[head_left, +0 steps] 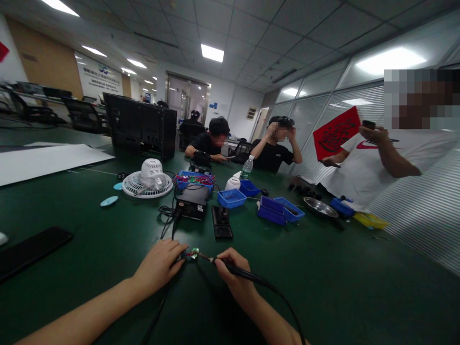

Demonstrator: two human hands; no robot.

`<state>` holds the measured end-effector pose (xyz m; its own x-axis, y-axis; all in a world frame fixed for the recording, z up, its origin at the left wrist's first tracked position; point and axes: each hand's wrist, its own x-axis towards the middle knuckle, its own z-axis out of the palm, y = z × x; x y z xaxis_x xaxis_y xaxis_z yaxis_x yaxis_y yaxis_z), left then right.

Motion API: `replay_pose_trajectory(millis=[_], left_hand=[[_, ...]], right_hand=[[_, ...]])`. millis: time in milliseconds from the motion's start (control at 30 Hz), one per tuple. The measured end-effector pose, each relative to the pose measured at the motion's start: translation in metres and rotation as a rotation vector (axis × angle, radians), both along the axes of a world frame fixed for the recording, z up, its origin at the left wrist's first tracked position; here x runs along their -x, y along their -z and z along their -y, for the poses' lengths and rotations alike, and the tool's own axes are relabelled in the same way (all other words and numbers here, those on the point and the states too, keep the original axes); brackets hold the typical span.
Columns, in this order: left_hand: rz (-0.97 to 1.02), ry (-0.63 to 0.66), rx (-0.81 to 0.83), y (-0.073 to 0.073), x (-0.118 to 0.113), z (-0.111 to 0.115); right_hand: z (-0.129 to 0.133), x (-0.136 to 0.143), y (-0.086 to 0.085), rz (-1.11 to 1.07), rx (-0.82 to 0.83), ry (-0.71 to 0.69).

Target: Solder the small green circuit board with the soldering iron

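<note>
On the green table [323, 282], my left hand [160, 264] pinches a small dark part with red wires that run to a small green circuit board [194, 252]. My right hand [235, 273] is closed around the black handle of a soldering iron [230, 266], whose thin tip points left at the board. Its black cable trails down to the right past my forearm. Behind the board stand a black soldering station [192, 203] and a black stand [222, 225].
A white fan [151, 182] lies back left, near light blue discs. Blue trays [232, 198], a bottle [247, 167] and a metal pan [319, 207] stand farther back. A black monitor [142, 125] is behind the fan. Several people are around the table.
</note>
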<state>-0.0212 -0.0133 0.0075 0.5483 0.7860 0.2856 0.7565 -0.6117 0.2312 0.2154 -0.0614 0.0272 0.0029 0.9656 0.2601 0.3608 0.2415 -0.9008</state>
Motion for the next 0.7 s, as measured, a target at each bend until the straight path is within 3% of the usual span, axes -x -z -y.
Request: replay_pose_trajectory(millis=[700], left_hand=[[-0.03,-0.021,0.153,-0.0054,-0.0069,0.0009]], right_hand=[[0.0019,0.0019,0.0024,0.006,-0.018,-0.032]])
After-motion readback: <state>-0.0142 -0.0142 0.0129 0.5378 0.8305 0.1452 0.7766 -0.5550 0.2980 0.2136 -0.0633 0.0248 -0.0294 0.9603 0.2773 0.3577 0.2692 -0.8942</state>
